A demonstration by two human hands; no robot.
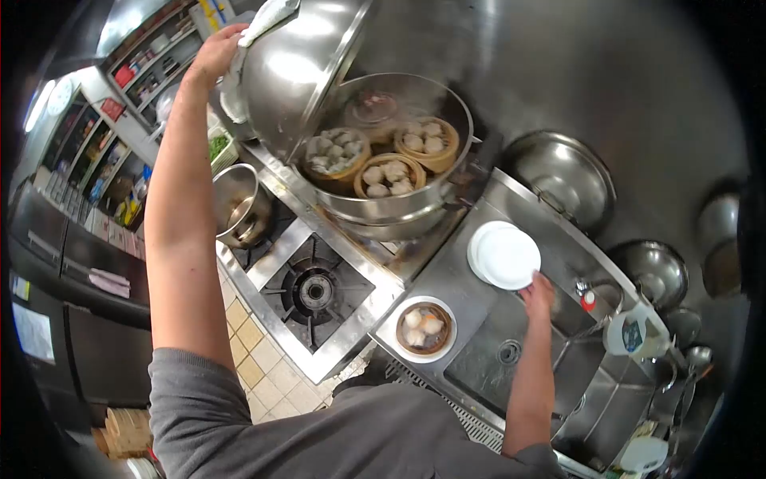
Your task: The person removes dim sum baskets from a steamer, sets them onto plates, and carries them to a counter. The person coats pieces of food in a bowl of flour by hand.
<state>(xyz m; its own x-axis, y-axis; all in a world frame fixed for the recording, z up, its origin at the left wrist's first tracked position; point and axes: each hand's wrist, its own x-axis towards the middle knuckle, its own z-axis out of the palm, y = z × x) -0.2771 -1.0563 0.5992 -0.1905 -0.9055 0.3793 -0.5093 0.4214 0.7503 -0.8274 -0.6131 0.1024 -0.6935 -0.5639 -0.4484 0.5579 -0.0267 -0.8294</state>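
Note:
My left hand (217, 56) is raised at the upper left, closed on the edge of a large domed steel lid (299, 68) with a white cloth (267, 17) at its rim. The lid is tilted up beside a big steel steamer pot (383, 209). Inside the pot are bamboo baskets of dumplings: one at left (337, 150), one in front (389, 176) and one at right (427, 144). My right hand (538, 295) pinches the rim of a white plate (511, 255), which overlaps another white plate (476, 251) on the steel counter.
Nearer me, a bamboo basket of dumplings (423, 329) sits on a white plate (383, 331). A sink (487, 351) lies beside it. Left are a gas burner (313, 291) and a steel pot (239, 206). Steel bowls (558, 176) and a white jug (634, 334) stand along the right.

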